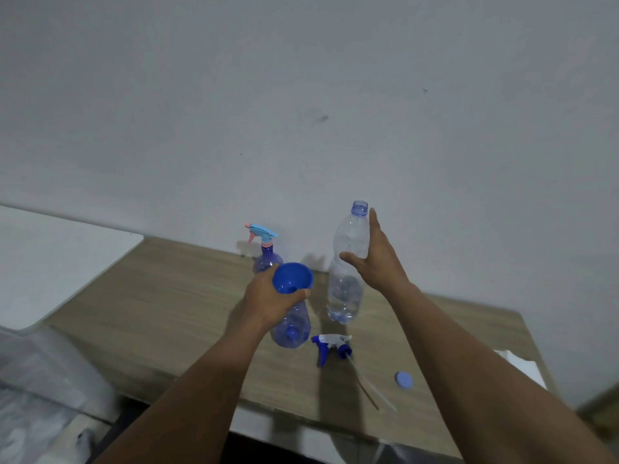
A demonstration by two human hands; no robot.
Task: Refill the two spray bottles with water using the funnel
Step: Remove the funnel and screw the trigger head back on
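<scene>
A blue funnel [292, 277] sits in the neck of a clear blue spray bottle [292, 328] on the wooden table [160, 296]. My left hand [268, 301] grips the funnel and the bottle's top. My right hand [373, 257] holds a tall clear water bottle [346, 283], uncapped and upright, just right of the funnel. A second spray bottle [264, 259] with a light blue and pink trigger head stands behind the funnel. A blue and white trigger head [331, 344] with its dip tube lies on the table in front.
A blue bottle cap [403, 379] lies near the table's front right. A white surface [50, 262] adjoins the table on the left. A white box corner [522, 366] shows at the right edge. The wall stands close behind the bottles.
</scene>
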